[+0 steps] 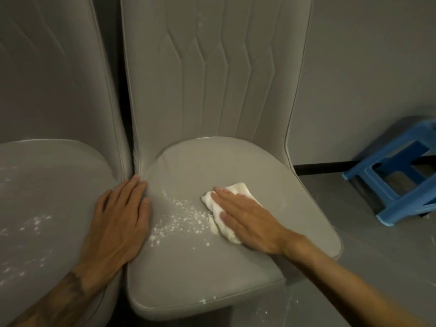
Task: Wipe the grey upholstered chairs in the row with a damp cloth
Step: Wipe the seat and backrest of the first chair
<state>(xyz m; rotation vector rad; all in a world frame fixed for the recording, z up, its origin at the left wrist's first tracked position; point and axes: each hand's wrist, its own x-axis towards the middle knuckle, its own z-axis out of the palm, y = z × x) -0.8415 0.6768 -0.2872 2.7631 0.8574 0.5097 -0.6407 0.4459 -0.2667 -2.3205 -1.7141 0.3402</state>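
Right fingers (226,197) flat on white cloth (238,188) atop grey seat (200,267), left fingers (132,192) flat at seat edge

The front of the chair seat (200,279) lies bare, and the backrest (212,90) walls off its far edge. The left hand (118,225) lies flat along the seat's left edge, tight against the neighbouring chair (47,185); the right hand (247,223), flat on the cloth (238,190), fills the right middle. Right of the seat, open floor (377,244) reaches the blue stool (410,138).
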